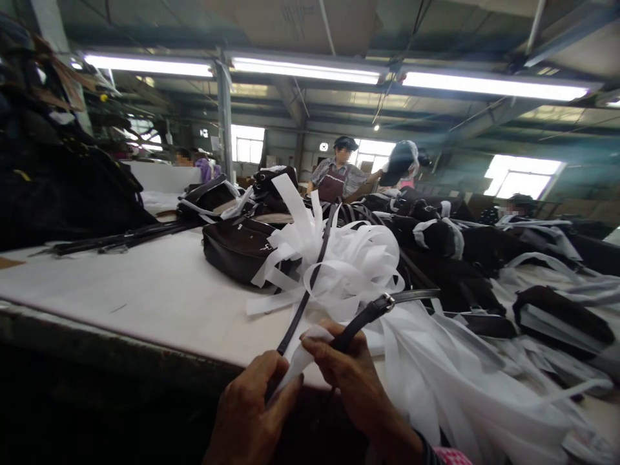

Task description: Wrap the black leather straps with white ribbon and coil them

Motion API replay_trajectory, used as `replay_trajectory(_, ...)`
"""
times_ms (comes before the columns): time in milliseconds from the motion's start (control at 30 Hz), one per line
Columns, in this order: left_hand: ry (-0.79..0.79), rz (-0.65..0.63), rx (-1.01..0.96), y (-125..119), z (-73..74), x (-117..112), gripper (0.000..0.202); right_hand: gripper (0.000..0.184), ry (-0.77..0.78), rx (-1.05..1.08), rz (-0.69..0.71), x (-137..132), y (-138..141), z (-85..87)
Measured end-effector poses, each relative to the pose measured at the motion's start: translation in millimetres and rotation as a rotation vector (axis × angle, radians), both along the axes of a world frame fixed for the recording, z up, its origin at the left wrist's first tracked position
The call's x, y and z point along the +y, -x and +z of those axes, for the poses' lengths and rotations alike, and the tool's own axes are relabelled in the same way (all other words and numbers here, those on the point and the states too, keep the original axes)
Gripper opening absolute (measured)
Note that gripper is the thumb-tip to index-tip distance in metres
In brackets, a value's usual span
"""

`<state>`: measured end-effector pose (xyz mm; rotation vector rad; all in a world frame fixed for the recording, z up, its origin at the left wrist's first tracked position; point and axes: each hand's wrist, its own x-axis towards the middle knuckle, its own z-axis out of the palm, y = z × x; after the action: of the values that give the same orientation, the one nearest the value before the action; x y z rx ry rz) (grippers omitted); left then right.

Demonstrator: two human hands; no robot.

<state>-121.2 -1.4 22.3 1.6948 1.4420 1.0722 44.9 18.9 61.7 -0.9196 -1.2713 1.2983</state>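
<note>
At the table's front edge, my left hand (pixel 254 403) is closed round a thin black strap (pixel 316 274) and one end of a white strip (pixel 296 366). The strap runs up from that hand across a heap of curled white strips (pixel 363 258). Close on the right, my right hand (pixel 351 371) pinches the other end of the white strip between thumb and finger. A black strap end with a metal buckle (pixel 389 301) sticks out above the same hand, gripped in it. Whether both strap parts are one piece is hidden by the hands.
A black bag (pixel 237 248) lies behind the strips on the white tabletop (pixel 135 284). More black straps (pixel 126 236) lie at left. Black bags (pixel 562 316) and long white strips (pixel 450 374) cover the right side. Across the table, a person (pixel 339 177) holds up a dark bag.
</note>
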Motion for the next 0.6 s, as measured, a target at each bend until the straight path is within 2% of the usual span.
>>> replay_trajectory(100, 0.142, -0.246, -0.319, 5, 6.9, 5, 0.044, 0.032, 0.077, 0.110, 0.041, 4, -3, -0.9)
replay_trajectory(167, 0.180, -0.370, -0.459, 6, 11.5, 13, 0.045, 0.031, 0.116, 0.170, 0.084, 6, -3, -3.2)
replay_trajectory(233, 0.175, -0.363, -0.534, 3, 13.8, 21, 0.044, 0.031, 0.133, 0.193, 0.109, 6, -3, -3.9)
replay_trajectory(333, 0.143, -0.264, -0.647, 1, 13.8, 26, 0.053, 0.034, 0.118, 0.196, 0.084, 5, -5, 0.2)
replay_trajectory(500, 0.315, -0.360, -0.678, 18, 6.0, 14, 0.041, 0.036, 0.133, 0.128, 0.030, 6, -4, 7.5)
replay_trajectory(600, 0.285, -0.330, -0.667, 30, 2.2, 6, 0.037, 0.034, 0.206, 0.129, 0.026, 5, 7, 5.4)
